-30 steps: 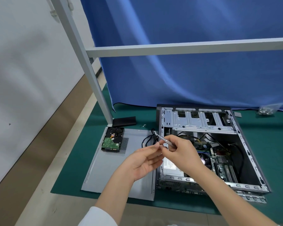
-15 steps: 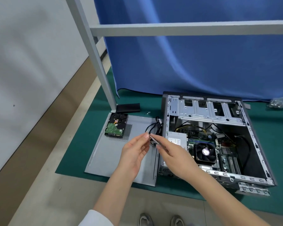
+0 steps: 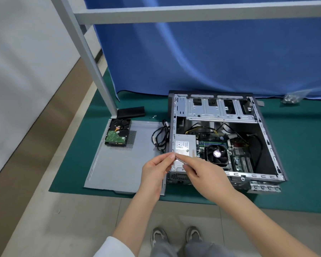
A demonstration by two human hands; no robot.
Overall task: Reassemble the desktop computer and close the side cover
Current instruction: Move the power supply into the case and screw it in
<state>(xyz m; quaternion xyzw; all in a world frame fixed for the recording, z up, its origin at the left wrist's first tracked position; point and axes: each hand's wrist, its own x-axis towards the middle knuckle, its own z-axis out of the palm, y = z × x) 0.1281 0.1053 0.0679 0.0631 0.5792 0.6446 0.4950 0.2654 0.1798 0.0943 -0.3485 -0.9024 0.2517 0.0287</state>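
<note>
I see my left hand (image 3: 156,171) and right hand (image 3: 202,171) pinching a thin silvery tool (image 3: 181,158) between them. The open computer case (image 3: 228,138) lies at one o'clock from them; side cover (image 3: 119,164) with hard drive (image 3: 117,134) at ten.

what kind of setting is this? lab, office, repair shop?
Probably a staged recording or teardown area, not a fitted repair shop. The open computer case lies on a green mat spread on the floor, a blue curtain hangs behind it from a grey metal frame, and the removed side cover lies alongside.
</note>
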